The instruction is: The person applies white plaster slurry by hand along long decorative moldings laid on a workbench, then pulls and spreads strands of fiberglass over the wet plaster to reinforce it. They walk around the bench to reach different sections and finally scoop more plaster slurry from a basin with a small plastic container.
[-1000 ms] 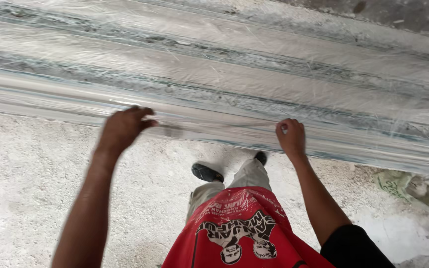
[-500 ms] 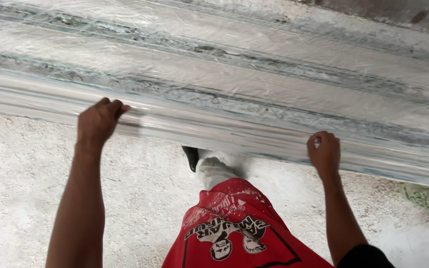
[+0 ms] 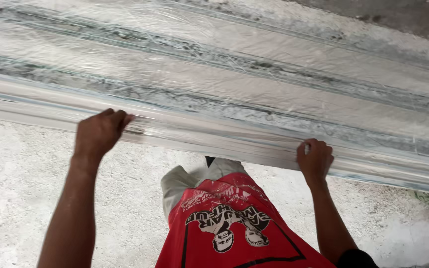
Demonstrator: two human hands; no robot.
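A long pale moulded strip (image 3: 224,136), glossy and white-grey, runs across the whole view from left to right at about waist height. My left hand (image 3: 99,133) grips its near edge on the left, fingers curled over the top. Further right, my right hand (image 3: 315,159) is clamped on the same edge. Behind the strip lies a wide ridged surface (image 3: 254,74) covered in clear plastic film, with grey-green streaks along its grooves.
Below is a rough white dusty floor (image 3: 21,198). My red printed shirt (image 3: 224,223) and grey trousers fill the bottom middle, with a dark shoe tip under the strip. Bare grey concrete (image 3: 398,15) shows at the top right.
Both hands stay on the strip's edge. My right hand slid to the right along it, and my body stepped closer, so my legs and shoes are now mostly hidden beneath it.
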